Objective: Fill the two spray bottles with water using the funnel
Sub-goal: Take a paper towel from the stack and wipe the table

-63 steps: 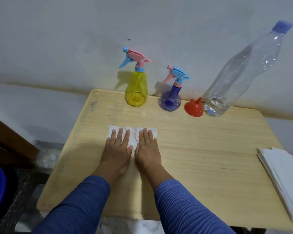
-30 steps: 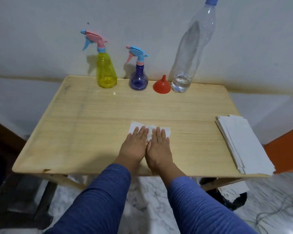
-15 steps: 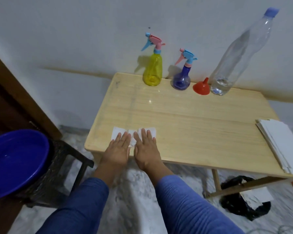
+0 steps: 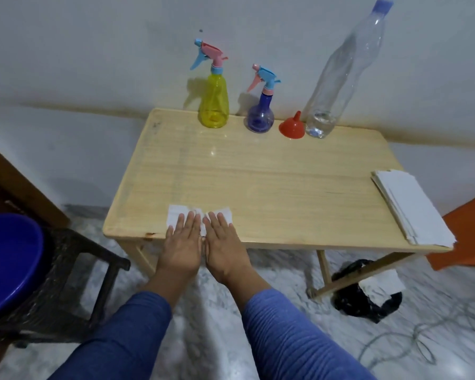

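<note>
Basin (image 4: pixel 8 264) cut off at left edge. Hands cover most of paper (image 4: pixel 176 215). Floor blurred.

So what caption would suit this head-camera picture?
Both hands flat on a paper; spray bottles, funnel and water bottle wait untouched.

Pale wooden table (image 4: pixel 285 187) has a smooth, slightly glossy top. Along its back edge – see-through yellow plastic spray bottle (image 4: pixel 214 105), translucent blue plastic spray bottle (image 4: pixel 260 119), shiny red plastic funnel (image 4: pixel 291 128), clear plastic water bottle (image 4: pixel 337 78). Matt white paper stack (image 4: pixel 412 207) sits at the right edge.
</note>
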